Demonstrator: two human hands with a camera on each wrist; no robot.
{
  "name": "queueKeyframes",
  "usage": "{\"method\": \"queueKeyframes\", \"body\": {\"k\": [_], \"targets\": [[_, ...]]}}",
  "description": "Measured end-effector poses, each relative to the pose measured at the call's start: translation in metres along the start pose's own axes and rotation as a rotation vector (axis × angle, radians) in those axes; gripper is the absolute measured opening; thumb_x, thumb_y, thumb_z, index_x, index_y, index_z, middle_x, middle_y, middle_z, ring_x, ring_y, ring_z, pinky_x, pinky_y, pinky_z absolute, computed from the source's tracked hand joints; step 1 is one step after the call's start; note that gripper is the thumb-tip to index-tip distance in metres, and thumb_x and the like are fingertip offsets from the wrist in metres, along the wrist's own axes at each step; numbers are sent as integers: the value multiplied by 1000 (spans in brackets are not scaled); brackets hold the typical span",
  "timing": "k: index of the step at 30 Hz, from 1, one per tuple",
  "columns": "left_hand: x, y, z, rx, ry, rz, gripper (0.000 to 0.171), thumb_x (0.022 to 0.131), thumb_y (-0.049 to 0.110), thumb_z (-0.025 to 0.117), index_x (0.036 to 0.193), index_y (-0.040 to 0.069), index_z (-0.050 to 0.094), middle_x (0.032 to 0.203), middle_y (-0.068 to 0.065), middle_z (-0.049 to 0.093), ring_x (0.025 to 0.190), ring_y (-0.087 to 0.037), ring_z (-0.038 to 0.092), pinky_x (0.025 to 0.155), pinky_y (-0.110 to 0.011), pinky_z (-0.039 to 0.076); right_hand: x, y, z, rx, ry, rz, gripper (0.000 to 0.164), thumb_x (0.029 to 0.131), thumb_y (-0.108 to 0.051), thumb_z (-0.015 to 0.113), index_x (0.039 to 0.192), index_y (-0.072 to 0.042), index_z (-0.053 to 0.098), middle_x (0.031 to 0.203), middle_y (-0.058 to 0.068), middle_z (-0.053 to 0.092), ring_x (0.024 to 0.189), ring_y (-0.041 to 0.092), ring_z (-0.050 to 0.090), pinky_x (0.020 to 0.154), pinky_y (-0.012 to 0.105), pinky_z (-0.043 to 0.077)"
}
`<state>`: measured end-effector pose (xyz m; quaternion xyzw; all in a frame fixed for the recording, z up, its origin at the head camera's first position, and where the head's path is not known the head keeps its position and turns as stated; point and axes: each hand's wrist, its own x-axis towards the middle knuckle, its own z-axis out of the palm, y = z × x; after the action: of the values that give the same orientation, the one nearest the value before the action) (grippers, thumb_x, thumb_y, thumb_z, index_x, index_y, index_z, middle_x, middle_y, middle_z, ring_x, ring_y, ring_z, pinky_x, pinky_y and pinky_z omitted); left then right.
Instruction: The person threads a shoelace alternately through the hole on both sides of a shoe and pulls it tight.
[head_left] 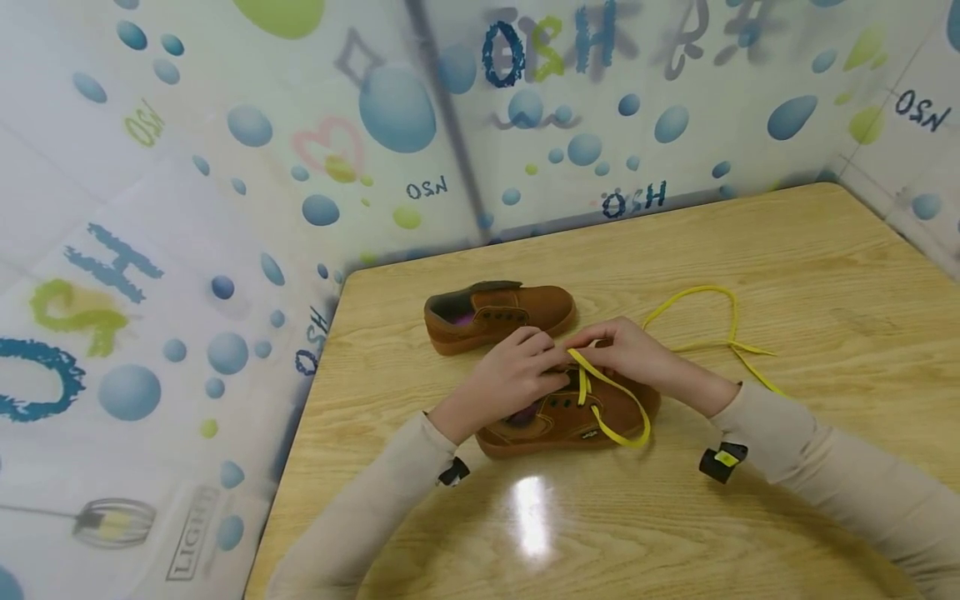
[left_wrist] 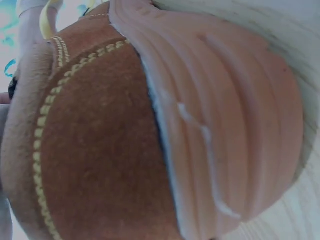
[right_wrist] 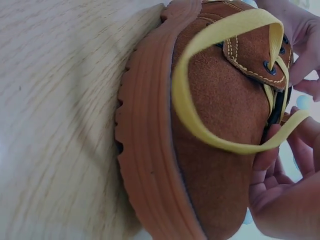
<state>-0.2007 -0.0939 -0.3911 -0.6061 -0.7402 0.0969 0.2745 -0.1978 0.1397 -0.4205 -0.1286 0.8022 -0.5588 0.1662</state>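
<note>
A brown lace-up shoe [head_left: 551,429] with yellow stitching lies near the middle of the table, toe to the right. Through its near eyelets runs a yellow shoelace [right_wrist: 186,97], which hangs in a wide loop over the shoe's side. My right hand [head_left: 630,354] pinches this lace between thumb and finger above the tongue. Curled over the shoe's opening, my left hand [head_left: 521,375] grips the upper near the eyelets; its fingertips are partly hidden. The left wrist view is mostly filled by the heel [left_wrist: 100,145] and the ridged sole [left_wrist: 225,115].
Behind the worked shoe stands a second brown shoe [head_left: 543,307], its eyelets without a lace. More yellow lace [head_left: 733,312] trails over the table to the right, partly behind my right forearm. A patterned wall [head_left: 525,200] borders the wooden table [head_left: 600,533] at the back and left.
</note>
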Motion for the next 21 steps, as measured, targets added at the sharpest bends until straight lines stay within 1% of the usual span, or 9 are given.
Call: {"method": "queueKeyframes", "body": {"k": [2, 5, 7, 9, 13, 16, 19, 21], "targets": [[-3, 1, -2, -1, 15, -9, 17, 96, 23, 63, 101, 29, 77, 110, 9, 66, 98, -13, 51, 98, -31, 43, -1, 0, 0, 4, 8, -14, 30, 99, -24, 60, 122, -9, 70, 111, 11, 73, 61, 10, 53, 58, 26, 47], [-7, 1, -6, 0, 35, -15, 15, 95, 24, 65, 100, 29, 78, 106, 10, 65, 97, -13, 51, 96, -31, 43, -3, 0, 2, 15, 18, -35, 29, 99, -25, 61, 122, -10, 71, 109, 10, 73, 60, 11, 51, 57, 27, 46], [-11, 2, -8, -1, 47, -20, 14, 94, 23, 67, 99, 30, 78, 103, 10, 65, 96, -13, 51, 96, -30, 43, -3, 1, 3, 15, 27, -40, 30, 98, -27, 63, 123, -11, 70, 110, 10, 72, 61, 11, 52, 57, 27, 47], [-15, 2, -11, -8, 63, -31, 12, 92, 23, 69, 96, 30, 77, 100, 10, 64, 96, -12, 52, 95, -30, 44, -3, 0, 4, 13, 36, -37, 31, 97, -28, 64, 123, -12, 69, 111, 11, 70, 65, 10, 57, 59, 27, 49], [-22, 3, -16, -42, 91, -75, 10, 91, 21, 72, 91, 29, 77, 96, 9, 63, 95, -13, 53, 94, -31, 45, -6, -3, 4, 8, 56, -28, 28, 98, -22, 62, 124, -11, 65, 107, 13, 64, 70, 13, 61, 63, 32, 53], [-27, 3, -19, -59, 102, -111, 10, 90, 20, 73, 87, 28, 77, 94, 9, 62, 94, -13, 53, 92, -30, 46, -10, -6, 3, 19, 66, -20, 28, 98, -18, 60, 124, -9, 63, 106, 14, 62, 73, 13, 61, 64, 33, 55], [-31, 3, -21, -68, 119, -135, 9, 88, 19, 75, 85, 27, 78, 92, 8, 62, 93, -14, 54, 89, -30, 46, -14, -10, 3, 34, 70, -16, 29, 100, -18, 58, 126, -7, 61, 107, 15, 64, 77, 13, 61, 66, 32, 56], [-34, 4, -22, -73, 139, -144, 7, 87, 19, 77, 85, 26, 78, 91, 8, 63, 92, -14, 54, 88, -30, 46, -17, -12, 4, 52, 65, -26, 29, 101, -19, 56, 127, -5, 60, 105, 15, 66, 77, 14, 63, 66, 31, 56]]}}
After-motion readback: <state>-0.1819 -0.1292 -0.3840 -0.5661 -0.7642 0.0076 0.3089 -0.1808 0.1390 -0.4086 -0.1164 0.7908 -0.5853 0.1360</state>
